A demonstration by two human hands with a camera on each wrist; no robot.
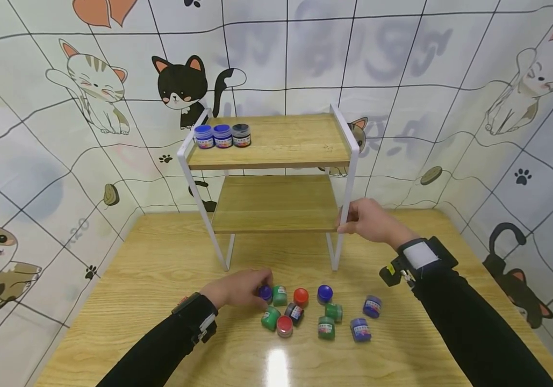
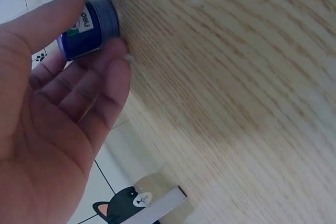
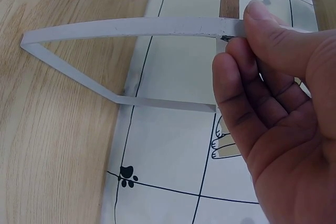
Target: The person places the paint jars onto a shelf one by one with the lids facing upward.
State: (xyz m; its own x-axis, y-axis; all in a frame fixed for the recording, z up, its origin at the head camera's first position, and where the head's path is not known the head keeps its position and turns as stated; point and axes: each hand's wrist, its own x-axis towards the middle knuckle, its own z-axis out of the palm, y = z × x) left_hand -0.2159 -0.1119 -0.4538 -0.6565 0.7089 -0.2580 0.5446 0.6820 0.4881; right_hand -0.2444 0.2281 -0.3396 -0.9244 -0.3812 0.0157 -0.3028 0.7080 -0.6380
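Note:
In the head view my left hand point(image 1: 242, 288) is at the left end of the jar group, low over the table. Its thumb and fingers hold a small dark blue paint jar point(image 2: 86, 30), which lies tipped on its side in the left wrist view. My right hand point(image 1: 373, 219) is at the right side of a two-tier shelf point(image 1: 276, 201). There the thumb and fingers pinch the white metal leg point(image 3: 173, 26) near the lower wooden board. Just right of the left hand are a green jar point(image 1: 279, 295) and a red jar point(image 1: 300, 296).
Three jars point(image 1: 222, 136) stand in a row at the left of the top board. Several more green, red, black and blue jars, such as a blue one point(image 1: 360, 330), are scattered over the wooden table point(image 1: 170, 252). A cat-print wall covering point(image 1: 305, 64) encloses the back and sides.

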